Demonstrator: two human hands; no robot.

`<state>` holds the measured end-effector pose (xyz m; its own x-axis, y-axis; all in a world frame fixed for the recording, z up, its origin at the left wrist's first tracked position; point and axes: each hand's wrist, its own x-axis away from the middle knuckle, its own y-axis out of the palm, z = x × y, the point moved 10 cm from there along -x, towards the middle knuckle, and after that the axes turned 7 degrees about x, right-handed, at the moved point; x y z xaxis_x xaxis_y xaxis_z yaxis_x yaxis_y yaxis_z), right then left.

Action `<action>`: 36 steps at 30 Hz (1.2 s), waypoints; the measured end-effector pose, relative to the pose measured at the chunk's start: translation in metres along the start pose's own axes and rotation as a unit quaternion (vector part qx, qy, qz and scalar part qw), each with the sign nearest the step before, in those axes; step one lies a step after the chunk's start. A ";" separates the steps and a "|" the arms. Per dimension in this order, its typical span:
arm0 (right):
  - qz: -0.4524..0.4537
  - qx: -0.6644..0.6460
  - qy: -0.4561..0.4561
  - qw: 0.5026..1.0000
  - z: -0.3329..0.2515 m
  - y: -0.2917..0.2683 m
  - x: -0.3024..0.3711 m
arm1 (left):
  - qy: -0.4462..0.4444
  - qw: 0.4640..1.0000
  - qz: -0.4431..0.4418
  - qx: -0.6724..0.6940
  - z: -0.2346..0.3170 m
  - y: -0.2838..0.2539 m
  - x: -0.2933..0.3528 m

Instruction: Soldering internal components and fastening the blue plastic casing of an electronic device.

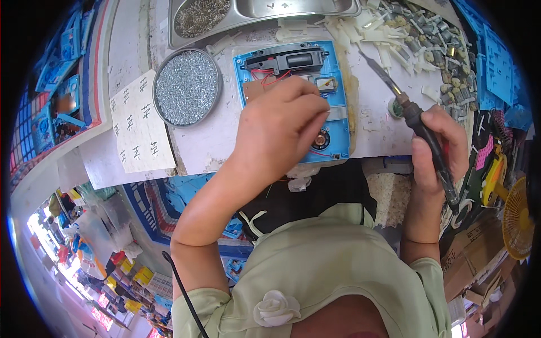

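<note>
A shallow blue plastic casing (341, 135) lies on the worktable in front of me. Inside it are a black plastic part (298, 59), red wires, a brown board (256, 89) and a small round speaker (321, 139). My left hand (284, 121) is over the casing, its thumb and fingertips pinched together near the right side; whatever is between them is hidden. To the right, my right hand (442, 149) grips a soldering iron (420, 121) by its black handle. Its metal tip points up and left, off the casing's right edge.
A round dish of small screws (187, 87) sits left of the casing, on a paper sheet (141, 132). Behind is a metal tray (253, 10) with small parts. Small motors and white plastic pieces (417, 42) are heaped at the back right. A yellow fan (517, 219) stands far right.
</note>
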<state>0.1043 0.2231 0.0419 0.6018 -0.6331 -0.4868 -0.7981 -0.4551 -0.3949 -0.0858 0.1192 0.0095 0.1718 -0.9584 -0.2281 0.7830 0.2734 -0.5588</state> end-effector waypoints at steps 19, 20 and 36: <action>-0.033 -0.008 -0.010 0.999 -0.003 0.091 -0.031 | -0.202 0.961 0.034 0.186 -0.045 -0.001 0.007; -0.030 -0.008 -0.008 0.999 -0.004 0.090 -0.032 | -0.200 0.963 0.032 0.177 -0.045 -0.001 0.007; -0.066 0.038 -0.001 0.997 -0.003 0.045 -0.013 | -0.023 0.994 -0.059 0.088 -0.016 -0.001 0.000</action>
<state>0.0611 0.2092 0.0325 0.7017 -0.5700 -0.4275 -0.7074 -0.4855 -0.5138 -0.0965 0.1200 -0.0025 0.0963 -0.9867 -0.1308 0.8909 0.1440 -0.4308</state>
